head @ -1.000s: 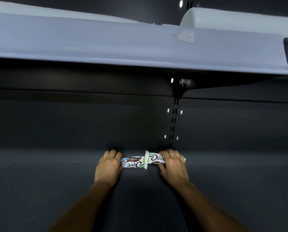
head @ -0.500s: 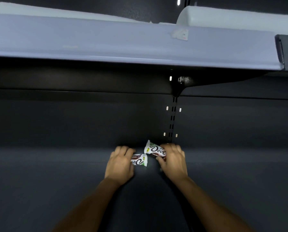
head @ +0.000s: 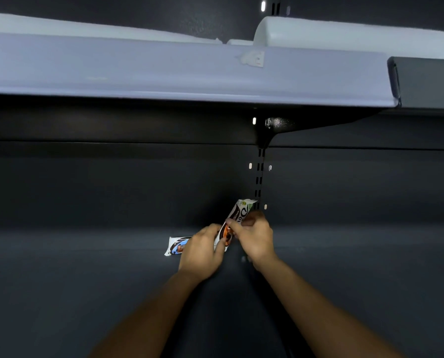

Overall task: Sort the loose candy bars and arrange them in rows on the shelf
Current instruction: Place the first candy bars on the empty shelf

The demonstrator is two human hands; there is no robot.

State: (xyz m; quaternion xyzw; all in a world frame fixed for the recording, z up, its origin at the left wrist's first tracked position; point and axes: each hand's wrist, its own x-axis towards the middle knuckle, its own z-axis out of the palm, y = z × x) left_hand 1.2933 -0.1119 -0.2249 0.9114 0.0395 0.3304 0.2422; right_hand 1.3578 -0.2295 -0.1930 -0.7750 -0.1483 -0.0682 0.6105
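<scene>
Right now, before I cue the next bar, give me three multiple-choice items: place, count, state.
1. Where is the flat bar? A upper shelf; B lower shelf, left of the left hand; C right of both hands.
2. How many bars show? A one; B two; C four.
3. The held bar, in the right hand, is: A lying flat; B torn open; C tilted up.
Key: B, its end pokes out left of that hand; B, one lies, one is held; C, its top end stands off the shelf.

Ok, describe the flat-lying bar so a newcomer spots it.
On the dark lower shelf, under the pale upper shelf, find the left hand. The flat bar pokes out leftward, blue on its wrapper; the other bar tilts up in the right hand.
</scene>
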